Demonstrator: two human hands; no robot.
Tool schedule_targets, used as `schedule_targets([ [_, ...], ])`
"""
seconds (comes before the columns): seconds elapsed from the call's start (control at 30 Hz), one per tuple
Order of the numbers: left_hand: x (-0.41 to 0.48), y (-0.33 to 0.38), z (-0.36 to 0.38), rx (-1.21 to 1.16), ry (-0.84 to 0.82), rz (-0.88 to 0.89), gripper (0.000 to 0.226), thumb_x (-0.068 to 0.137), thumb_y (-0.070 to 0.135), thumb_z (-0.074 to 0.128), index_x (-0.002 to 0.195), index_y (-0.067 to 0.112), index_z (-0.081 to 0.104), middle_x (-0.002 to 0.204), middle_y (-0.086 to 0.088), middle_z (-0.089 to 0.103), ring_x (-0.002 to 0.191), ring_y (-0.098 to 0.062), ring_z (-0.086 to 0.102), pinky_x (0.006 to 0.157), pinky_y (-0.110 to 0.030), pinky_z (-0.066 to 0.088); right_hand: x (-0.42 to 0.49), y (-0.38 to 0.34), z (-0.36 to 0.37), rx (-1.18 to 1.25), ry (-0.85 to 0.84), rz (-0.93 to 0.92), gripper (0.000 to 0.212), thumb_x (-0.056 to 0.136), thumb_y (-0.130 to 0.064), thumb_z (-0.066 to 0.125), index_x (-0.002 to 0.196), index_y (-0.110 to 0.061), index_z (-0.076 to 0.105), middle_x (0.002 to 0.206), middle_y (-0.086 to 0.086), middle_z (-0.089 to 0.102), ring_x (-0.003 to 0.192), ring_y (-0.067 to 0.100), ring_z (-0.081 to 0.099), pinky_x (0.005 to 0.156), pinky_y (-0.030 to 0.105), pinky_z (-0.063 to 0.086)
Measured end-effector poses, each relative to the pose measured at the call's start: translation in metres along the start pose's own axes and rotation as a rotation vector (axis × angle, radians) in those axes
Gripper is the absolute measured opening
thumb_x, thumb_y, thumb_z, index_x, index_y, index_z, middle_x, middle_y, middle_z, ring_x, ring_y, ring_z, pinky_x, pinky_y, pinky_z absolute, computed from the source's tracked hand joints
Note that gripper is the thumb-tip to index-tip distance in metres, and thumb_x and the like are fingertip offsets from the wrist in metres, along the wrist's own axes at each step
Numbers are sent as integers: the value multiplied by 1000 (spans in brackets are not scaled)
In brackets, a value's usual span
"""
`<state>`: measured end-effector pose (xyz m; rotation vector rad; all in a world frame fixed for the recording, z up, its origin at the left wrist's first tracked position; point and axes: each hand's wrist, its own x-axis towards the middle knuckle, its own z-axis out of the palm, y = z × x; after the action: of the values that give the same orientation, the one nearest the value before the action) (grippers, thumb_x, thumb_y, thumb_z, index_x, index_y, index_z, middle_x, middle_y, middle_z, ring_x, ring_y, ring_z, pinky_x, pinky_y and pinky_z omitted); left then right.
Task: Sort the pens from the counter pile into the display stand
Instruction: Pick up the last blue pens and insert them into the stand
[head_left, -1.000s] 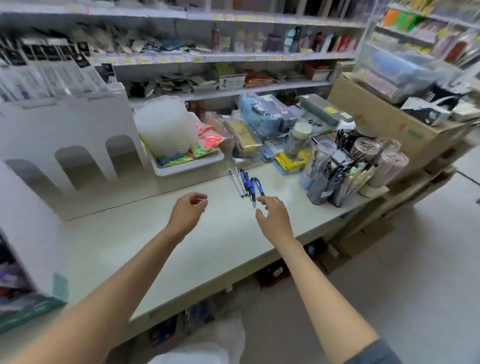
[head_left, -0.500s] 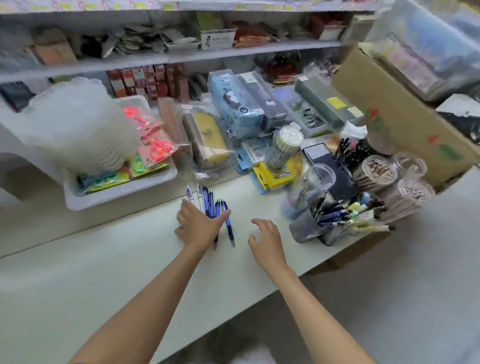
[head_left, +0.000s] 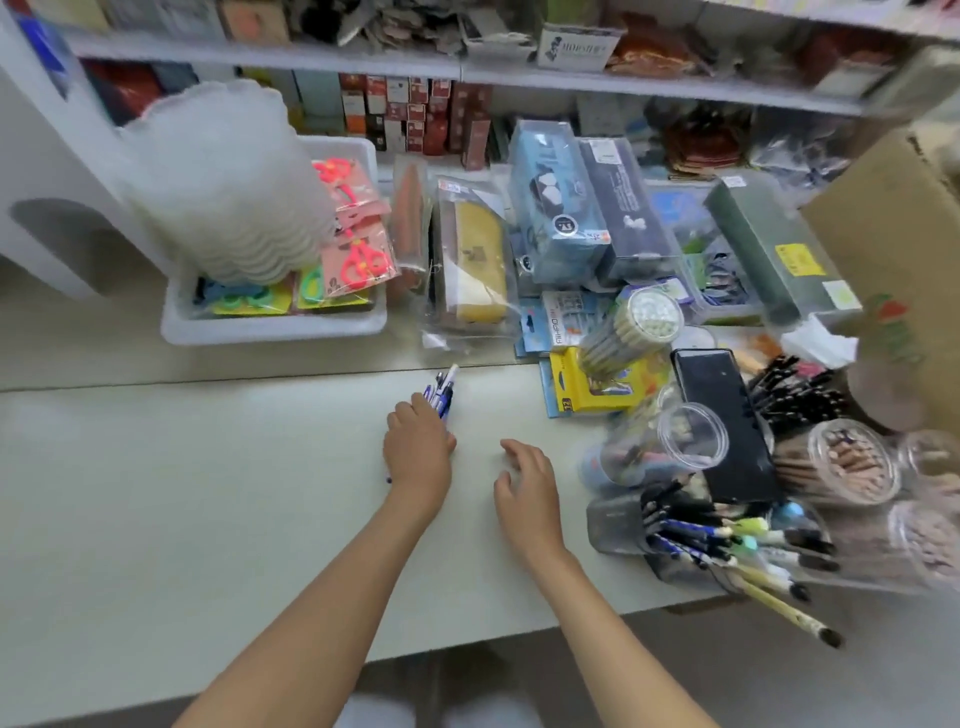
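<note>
Far left, white tray (head_left: 270, 328) with carded scissors sits at the back of the desk (head_left: 208, 493); not part of my job. Next over, my left hand (head_left: 418, 439) is down on the desk with its fingers curled round the pens (head_left: 440, 399), a small blue-and-white bundle. So the task's thing is in that hand, near the middle of the desk just short of the back seam. I can't tell if the bundle is off the surface yet. Long axis of the bundle runs roughly along my forearm: the cap ends poke out past the fingers, away from me and slightly right, and one dark tip shows by the wrist. Just right of that is my right hand (head_left: 524, 475), palm down and holding nothing, fingers relaxed and spread; hard to say if it touches the desk. Far right, the display stand (head_left: 613, 522) is a cluster of holders with pens already leaning out of them, and one clear cup (head_left: 693, 436) looks nearly vacant. Key relation: the stand lies to the right of both hands, and the right hand sits between the bundle and the stand. My guess is that the bundle either crosses over the right hand or gets passed to it, since that hand is nearer the slots.
</note>
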<state>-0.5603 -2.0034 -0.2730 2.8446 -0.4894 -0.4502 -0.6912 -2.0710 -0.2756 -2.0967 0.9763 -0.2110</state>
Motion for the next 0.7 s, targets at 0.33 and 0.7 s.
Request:
schedule_targets([
  [0.33, -24, -35, -69, -1423, -20, -334, 6, 94, 9, 56, 93, 10, 51, 76, -4, 54, 56, -13, 53, 58, -26, 49, -7, -47, -5, 325, -110, 6, 24, 96, -19, 50, 117, -27, 58, 112, -5, 60, 100, 10, 57, 87, 25, 45],
  [0.7, -125, -100, -142, -1547, 263, -214, 19, 93, 8, 61, 108, 21, 61, 90, -5, 71, 83, -13, 70, 77, -20, 55, -82, -223, 49, 1287, -455, 519, 44, 102, -48, 37, 124, -15, 56, 113, 14, 68, 104, 27, 66, 86, 34, 52],
])
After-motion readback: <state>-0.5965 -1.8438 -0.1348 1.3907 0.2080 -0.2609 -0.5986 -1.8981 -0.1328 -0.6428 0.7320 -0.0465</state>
